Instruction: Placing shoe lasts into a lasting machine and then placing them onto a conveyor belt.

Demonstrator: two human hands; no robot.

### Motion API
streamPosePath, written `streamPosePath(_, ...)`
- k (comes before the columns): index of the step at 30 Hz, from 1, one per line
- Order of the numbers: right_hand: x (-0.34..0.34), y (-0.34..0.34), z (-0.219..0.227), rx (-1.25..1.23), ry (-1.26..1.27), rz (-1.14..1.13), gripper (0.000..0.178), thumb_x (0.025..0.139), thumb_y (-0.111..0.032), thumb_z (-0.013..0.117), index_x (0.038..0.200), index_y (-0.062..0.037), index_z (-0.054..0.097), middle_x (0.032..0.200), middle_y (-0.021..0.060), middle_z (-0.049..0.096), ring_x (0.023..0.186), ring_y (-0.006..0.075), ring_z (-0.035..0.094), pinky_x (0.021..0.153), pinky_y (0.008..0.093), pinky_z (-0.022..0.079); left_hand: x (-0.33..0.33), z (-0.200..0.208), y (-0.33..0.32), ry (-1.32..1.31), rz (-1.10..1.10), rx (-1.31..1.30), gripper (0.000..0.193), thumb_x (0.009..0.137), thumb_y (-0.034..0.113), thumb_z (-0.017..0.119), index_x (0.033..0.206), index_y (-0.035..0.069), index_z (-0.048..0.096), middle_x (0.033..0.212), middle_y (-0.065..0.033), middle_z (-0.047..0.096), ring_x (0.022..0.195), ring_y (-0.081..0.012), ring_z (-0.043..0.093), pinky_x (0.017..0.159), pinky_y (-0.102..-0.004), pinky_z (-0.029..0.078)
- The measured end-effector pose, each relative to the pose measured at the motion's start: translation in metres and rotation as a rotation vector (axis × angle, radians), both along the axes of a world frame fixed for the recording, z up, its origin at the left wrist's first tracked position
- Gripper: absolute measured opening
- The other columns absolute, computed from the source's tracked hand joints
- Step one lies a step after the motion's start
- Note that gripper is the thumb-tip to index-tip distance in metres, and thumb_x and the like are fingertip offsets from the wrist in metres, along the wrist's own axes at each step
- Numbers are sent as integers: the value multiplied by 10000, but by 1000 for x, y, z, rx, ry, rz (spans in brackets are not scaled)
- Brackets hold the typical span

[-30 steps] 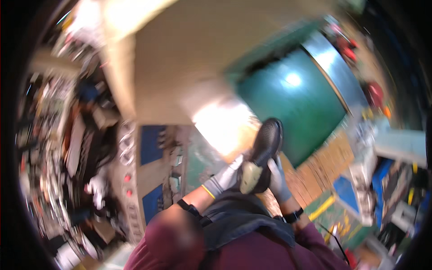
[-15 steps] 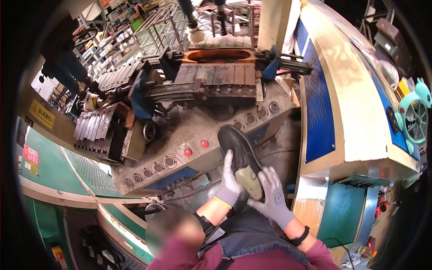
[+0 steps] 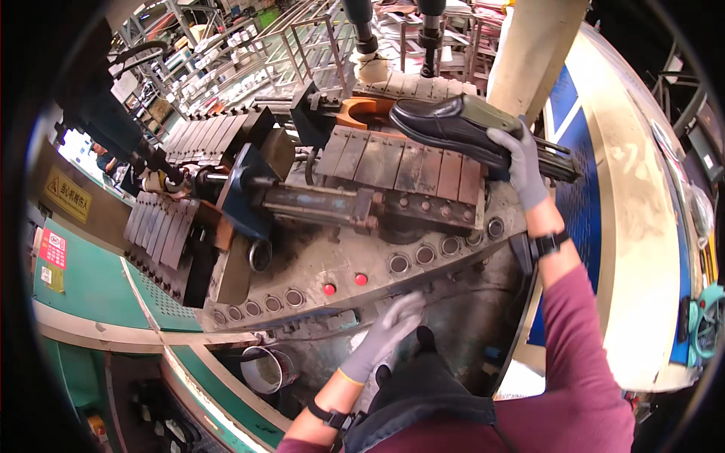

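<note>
Head camera shows your right hand (image 3: 519,161) now stretched out over the press, fingers clamped around the heel end of the black shoe (image 3: 447,127), which half a second ago sat low in front of you in both hands. The shoe hangs sole-up just above the row of metal pads (image 3: 411,162), near the orange cradle (image 3: 361,112). Your left hand (image 3: 391,326) has let go; its fingers lie spread, empty, below the red buttons (image 3: 342,284).
</note>
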State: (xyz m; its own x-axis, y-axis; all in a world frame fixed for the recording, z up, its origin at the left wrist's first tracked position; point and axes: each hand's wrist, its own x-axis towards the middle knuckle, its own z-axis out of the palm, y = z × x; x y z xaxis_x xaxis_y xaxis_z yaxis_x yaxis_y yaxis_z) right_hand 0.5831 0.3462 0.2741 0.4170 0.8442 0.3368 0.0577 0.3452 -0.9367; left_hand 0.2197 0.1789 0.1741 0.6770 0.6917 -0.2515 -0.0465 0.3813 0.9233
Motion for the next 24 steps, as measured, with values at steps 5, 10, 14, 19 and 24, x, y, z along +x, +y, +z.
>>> streamPosePath(5,49,147,-48,-90,-134,58,484,713,-166,868,1116,-20,644,970,34,687,879,129,636,824,270,509,-67,-130,-52,407,341,-191,512,979,278,616,1400,11,496,1296,-113,609,1200,-186,568,1025,-304,431)
streamPosePath(10,25,211,-83,-131,-78,164,506,706,-151,862,1131,8,638,1025,63,703,917,131,644,838,262,506,-139,-191,-139,661,628,-334,541,925,277,666,1360,-12,523,1127,-74,660,978,-158,626,836,-291,483)
streamPosePath(14,19,236,-113,-163,68,324,533,692,-147,870,1152,-36,625,1011,44,683,920,149,628,866,289,493,-150,-200,-185,721,752,-548,449,898,236,679,1248,-28,582,954,-66,669,780,-116,600,686,-255,492)
streamPosePath(19,36,240,-115,-359,-191,407,684,679,-186,867,1272,-40,559,1162,82,633,1102,181,567,990,308,432,-140,-205,-205,641,833,-578,323,924,249,625,1155,25,618,932,-84,673,809,-175,625,702,-312,502)
streamPosePath(24,47,235,-115,-348,-673,494,637,670,-114,814,1268,-47,602,1200,102,656,1138,232,594,1007,317,424,-143,-210,-205,644,822,-590,282,933,278,601,1082,41,637,900,-66,672,789,-168,618,673,-312,491)
